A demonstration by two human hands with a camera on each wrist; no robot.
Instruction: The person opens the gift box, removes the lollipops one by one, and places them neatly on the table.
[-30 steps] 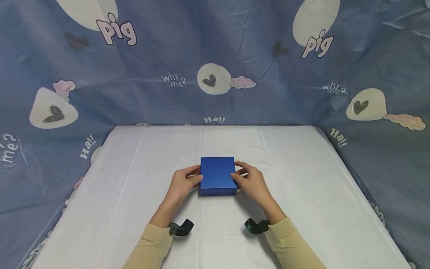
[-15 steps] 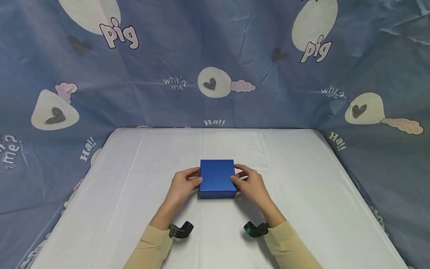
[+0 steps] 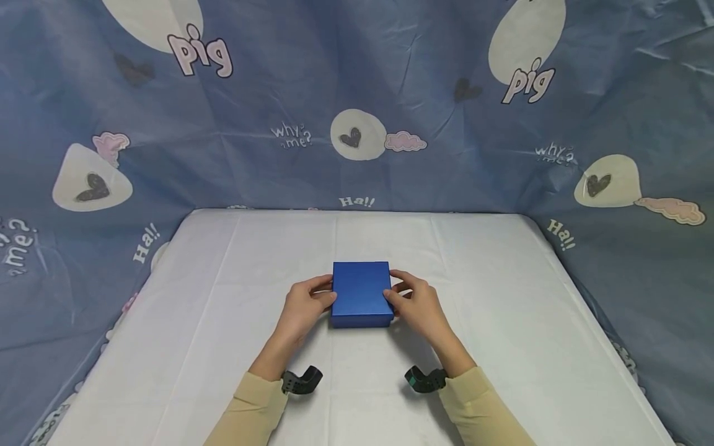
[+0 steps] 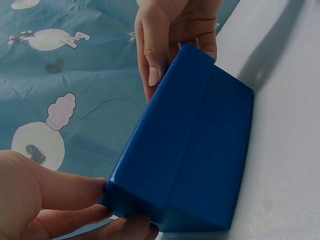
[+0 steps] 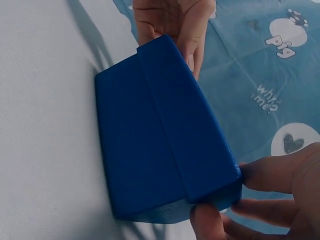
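Observation:
A blue lidded box (image 3: 361, 288) lies on the white-covered table, its lid (image 4: 162, 132) fitted over the base (image 4: 212, 150) with a seam running along the side. From the left, my left hand (image 3: 304, 305) holds the box, thumb at the top edge and fingertips around the lid's lower rim in the left wrist view. My right hand (image 3: 414, 303) grips the opposite side in the same manner, its thumb (image 5: 272, 172) against the lid's upper corner and a fingertip at the lid's rim. The inside of the box is hidden under the lid.
White cloth (image 3: 251, 248) with fold lines covers the table. Behind and along both sides hangs a blue printed sheet (image 3: 240, 173). A black wrist camera (image 3: 301, 380) sits on the left wrist, another black camera (image 3: 425, 379) on the right.

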